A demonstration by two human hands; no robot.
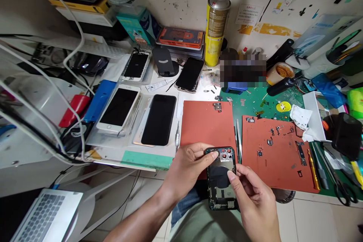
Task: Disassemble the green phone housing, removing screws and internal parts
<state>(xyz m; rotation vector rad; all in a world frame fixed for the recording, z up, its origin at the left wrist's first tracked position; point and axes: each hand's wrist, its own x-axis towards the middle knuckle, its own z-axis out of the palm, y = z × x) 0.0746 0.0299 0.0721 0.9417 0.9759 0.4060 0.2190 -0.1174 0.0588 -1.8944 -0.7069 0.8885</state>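
Note:
An opened phone housing (221, 194), with a dark green frame and bare insides, is held upright over my lap at the table edge. My left hand (191, 166) grips its upper left side, the thumb pressed inside near the camera openings. My right hand (251, 193) closes on the right side, its thumb lying over the dark round pad in the middle. Just beyond the housing lies a reddish-brown mat (207, 121) with a small metal part (217, 106) on it. Tweezers (238, 141) lie between this mat and a second reddish-brown mat (280, 174).
Several phones, among them a black one (159, 120) and a white one (119, 109), lie at the left. A yellow spray can (214, 26) stands by the wall. Small phone parts, a gold screwdriver (313, 170) and scissors (342, 189) are at the right. White cables (81, 38) hang at left.

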